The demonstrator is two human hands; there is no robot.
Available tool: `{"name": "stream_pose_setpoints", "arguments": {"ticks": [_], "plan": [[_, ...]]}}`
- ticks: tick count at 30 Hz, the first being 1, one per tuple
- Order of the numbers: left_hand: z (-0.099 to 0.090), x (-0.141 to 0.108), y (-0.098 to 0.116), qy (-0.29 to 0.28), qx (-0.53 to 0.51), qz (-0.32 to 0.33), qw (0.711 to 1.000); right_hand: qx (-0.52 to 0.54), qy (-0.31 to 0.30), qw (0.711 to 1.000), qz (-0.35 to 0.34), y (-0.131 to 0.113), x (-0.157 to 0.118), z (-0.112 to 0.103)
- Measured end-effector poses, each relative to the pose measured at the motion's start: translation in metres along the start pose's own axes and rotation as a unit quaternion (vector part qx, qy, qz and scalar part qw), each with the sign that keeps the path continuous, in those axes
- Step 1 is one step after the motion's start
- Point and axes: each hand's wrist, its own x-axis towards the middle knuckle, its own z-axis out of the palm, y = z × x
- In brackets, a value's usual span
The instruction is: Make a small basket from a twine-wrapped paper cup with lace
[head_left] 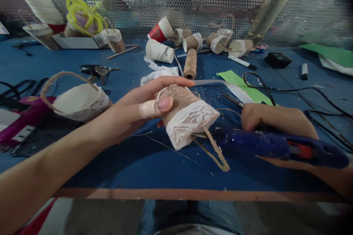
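My left hand, with a bandage on its thumb, grips a twine-wrapped paper cup tilted with its mouth down to the right. White lace rings the cup's rim, and a twine loop handle sticks out of the mouth. In my closed right hand is a blue hot glue gun, lying almost level. Its nozzle points left to the cup's mouth, by the handle's end; whether it touches is hidden. To the left, a finished-looking lace-rimmed cup basket stands beside a purple glue gun.
Behind my hands lie a twine spool, white paper cups, red cups and several twine-wrapped cups. Keys sit at left, scissors near my right hand. Black cable runs across the right side. Perforated metal screen stands behind.
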Motion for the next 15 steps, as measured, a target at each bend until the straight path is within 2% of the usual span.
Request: {"name": "stream_pose_setpoints", "arguments": {"ticks": [7,12,15], "plan": [[-0.0013,-0.0005,-0.0011,-0.009,0.008,0.001,1.000,-0.017,-0.020,1.000,-0.015,0.0024,-0.0003,-0.0031],[-0.0008,-0.0010,0.0018,0.009,0.024,0.006,1.000,-0.015,-0.003,1.000,-0.012,-0.0009,-0.0023,-0.0036],[-0.0021,-0.0011,0.0011,0.000,0.030,0.013,0.999,-0.028,-0.004,0.999,-0.017,-0.0023,-0.0014,-0.0029]]}}
